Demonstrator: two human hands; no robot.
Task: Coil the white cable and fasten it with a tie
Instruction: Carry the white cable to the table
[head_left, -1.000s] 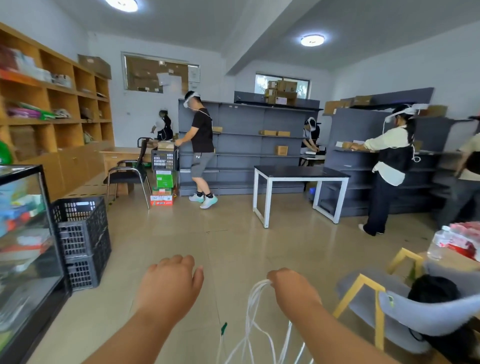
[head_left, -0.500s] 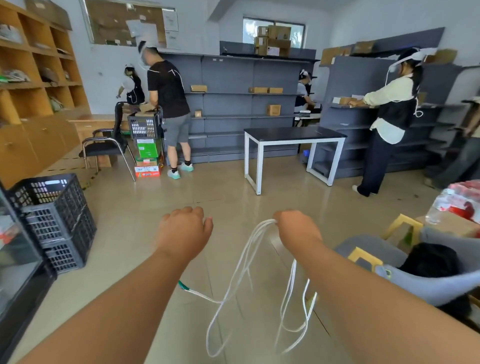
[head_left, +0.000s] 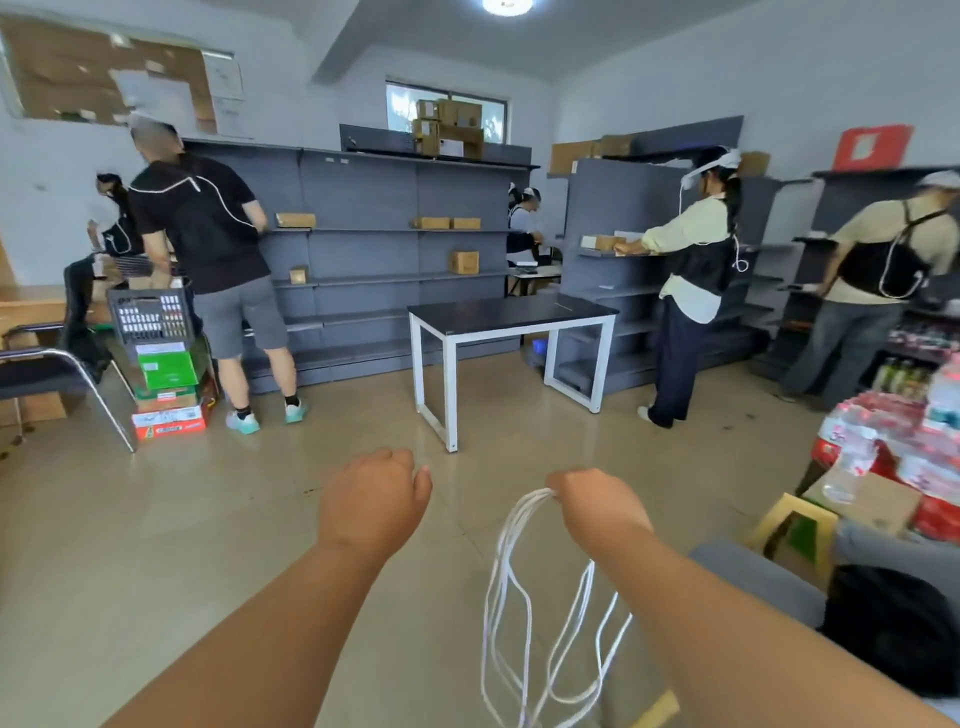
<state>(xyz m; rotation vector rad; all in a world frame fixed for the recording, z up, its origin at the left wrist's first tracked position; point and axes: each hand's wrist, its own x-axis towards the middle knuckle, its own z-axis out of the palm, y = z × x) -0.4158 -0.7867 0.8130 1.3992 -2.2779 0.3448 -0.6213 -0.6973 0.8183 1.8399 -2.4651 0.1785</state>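
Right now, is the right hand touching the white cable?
Touching. The head view shows the white cable hanging in loops from the right hand, whose fingers curl round it.

The white cable (head_left: 519, 512) is running off the bottom edge, its ends lying out of sight. The left hand (head_left: 371, 501) is hiding its curled fingers, leaving any hold unclear.

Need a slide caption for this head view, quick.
Right hand grips hanging white cable loops; left hand curled nearby, not touching them.

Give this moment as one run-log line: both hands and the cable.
right hand: grips white cable loops at top | left hand: fingers curled, apart from cable, contents hidden | loops: hang loose
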